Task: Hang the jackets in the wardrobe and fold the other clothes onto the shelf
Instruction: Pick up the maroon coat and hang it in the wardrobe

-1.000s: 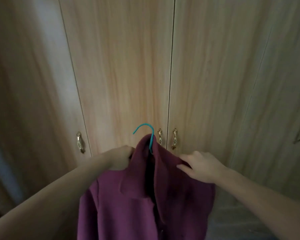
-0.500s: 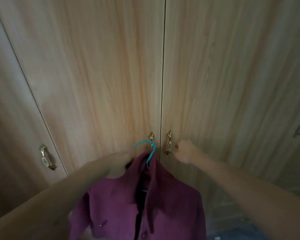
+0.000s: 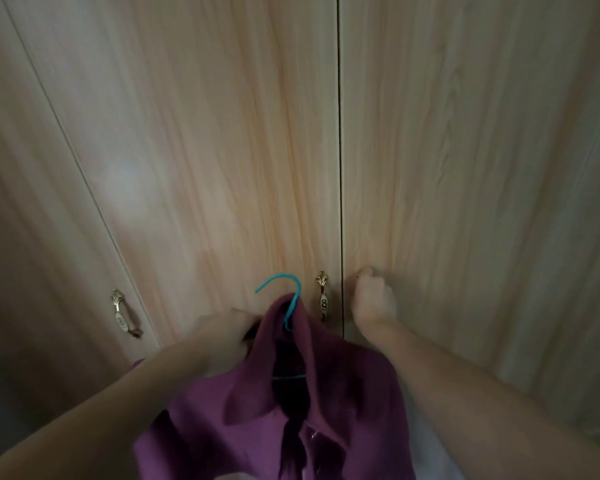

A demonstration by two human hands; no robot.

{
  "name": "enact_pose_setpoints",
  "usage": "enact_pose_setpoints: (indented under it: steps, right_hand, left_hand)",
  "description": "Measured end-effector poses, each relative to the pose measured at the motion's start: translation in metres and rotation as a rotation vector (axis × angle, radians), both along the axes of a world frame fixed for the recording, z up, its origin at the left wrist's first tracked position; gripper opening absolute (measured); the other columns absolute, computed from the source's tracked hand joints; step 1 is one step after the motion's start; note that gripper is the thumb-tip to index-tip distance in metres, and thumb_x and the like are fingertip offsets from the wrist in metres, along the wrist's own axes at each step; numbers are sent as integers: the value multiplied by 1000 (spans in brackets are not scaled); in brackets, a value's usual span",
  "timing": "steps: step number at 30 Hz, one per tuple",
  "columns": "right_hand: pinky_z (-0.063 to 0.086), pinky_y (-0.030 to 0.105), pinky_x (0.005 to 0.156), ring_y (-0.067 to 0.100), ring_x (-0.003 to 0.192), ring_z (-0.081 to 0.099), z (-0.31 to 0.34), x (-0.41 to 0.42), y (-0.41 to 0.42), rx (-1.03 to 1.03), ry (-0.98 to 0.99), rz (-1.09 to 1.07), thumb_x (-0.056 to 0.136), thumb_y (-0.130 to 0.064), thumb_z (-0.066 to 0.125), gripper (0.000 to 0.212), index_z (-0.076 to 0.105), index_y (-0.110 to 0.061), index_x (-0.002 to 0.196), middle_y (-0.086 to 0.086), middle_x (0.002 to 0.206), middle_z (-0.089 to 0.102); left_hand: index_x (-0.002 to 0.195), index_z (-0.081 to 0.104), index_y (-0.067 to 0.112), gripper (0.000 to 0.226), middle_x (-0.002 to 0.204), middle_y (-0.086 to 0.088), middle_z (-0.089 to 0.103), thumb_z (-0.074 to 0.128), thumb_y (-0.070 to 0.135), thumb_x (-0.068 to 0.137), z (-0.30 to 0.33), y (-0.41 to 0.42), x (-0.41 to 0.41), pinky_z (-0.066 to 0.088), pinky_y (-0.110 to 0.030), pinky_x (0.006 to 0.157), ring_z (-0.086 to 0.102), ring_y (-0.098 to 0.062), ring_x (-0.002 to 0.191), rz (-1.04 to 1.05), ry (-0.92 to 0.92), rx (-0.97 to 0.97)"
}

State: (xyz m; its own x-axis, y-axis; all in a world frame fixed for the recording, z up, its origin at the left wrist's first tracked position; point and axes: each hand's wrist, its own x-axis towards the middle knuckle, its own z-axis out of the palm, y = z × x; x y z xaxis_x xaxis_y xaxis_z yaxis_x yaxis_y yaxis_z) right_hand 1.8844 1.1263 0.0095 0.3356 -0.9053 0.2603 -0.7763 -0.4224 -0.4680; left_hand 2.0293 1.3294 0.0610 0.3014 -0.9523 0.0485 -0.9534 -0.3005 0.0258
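Purple jacket (image 3: 284, 403) hangs on a teal hanger (image 3: 290, 303), bunched at the collar in the left hand (image 3: 222, 336) before the closed wardrobe (image 3: 222, 150), freeing the other hand. The right hand (image 3: 373, 299) curls round the right door's handle, likely to pull it open.

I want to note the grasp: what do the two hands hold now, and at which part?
Left hand grips the purple jacket at its collar, beside the teal hanger. Right hand grips the right door's handle, hidden under it.

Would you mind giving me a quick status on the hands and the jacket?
Left hand grips purple jacket on teal hanger. Right hand curled on right door's handle. Wardrobe doors shut, blocking the way.
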Motion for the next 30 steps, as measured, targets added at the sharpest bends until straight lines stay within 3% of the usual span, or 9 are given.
enact_pose_setpoints:
  steps: [8,17,22,25,30]
  right_hand:
    - [50,41,69,39,92,65,-15,-49,43,-58,-110,82,90,-5,53,22,43,-12,108,13,96,66]
    - [51,42,77,32,94,63,-16,-150,104,6,-112,79,90,-4,51,30,42,-16,115,9,106,62]
    - [50,35,62,17,73,58,-12,-199,122,89,-115,22,90,3,47,32,36,-19,111,3,89,59]
    - [57,38,67,18,75,63,-16,-224,126,71,-105,-8,91,2,49,33,36,-22,109,2,88,61]
    - [55,37,79,18,87,61,-16,-269,128,74,-119,-35,89,-1,52,30,52,-20,113,0,98,60]
  left_hand:
    - [113,57,33,27,117,5,65,45,29,90,8,37,-20,50,-35,82,61,-22,109,-7,-18,25]
    - [118,56,33,29,121,8,63,47,31,91,23,30,-87,50,-33,85,58,-16,114,-273,-68,47]
    - [120,58,31,29,126,5,61,49,30,93,19,32,-130,45,-29,90,55,-16,117,-432,-31,5]
    - [118,59,30,28,120,1,64,50,26,91,16,34,-150,40,-20,85,57,-18,113,-512,21,14]
    - [110,59,29,30,108,-4,67,47,25,83,16,26,-185,49,-35,85,62,-25,102,-574,15,55]
